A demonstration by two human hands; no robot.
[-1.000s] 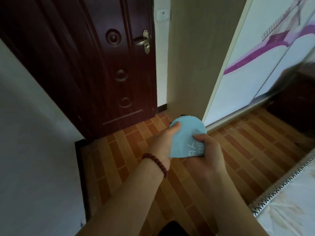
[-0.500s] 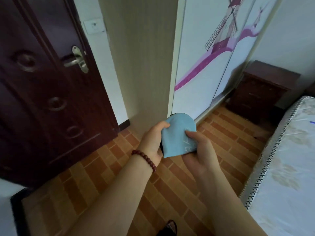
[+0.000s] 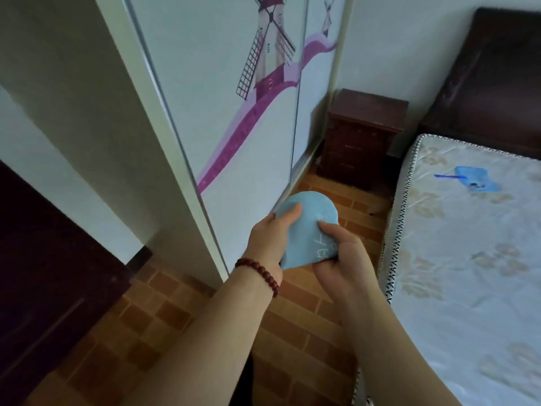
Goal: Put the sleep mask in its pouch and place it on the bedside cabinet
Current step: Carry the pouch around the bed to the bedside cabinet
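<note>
My left hand (image 3: pixel 268 238) and right hand (image 3: pixel 344 260) both pinch the round light-blue fabric pouch (image 3: pixel 307 224), held in mid-air. The sleep mask is unseen, presumably inside. The dark wooden bedside cabinet (image 3: pixel 366 118) stands well ahead; placement pending.

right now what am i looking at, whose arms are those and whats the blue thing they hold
No machine here: a person wears a camera on the head, so this one picture looks forward and down at their own arms. The left hand, with a bead bracelet, and the right hand each have a grip on a light blue pouch. Ahead stands the dark bedside cabinet, between a windmill-painted wardrobe door and the mattress. A flat blue object lies on the mattress.
</note>
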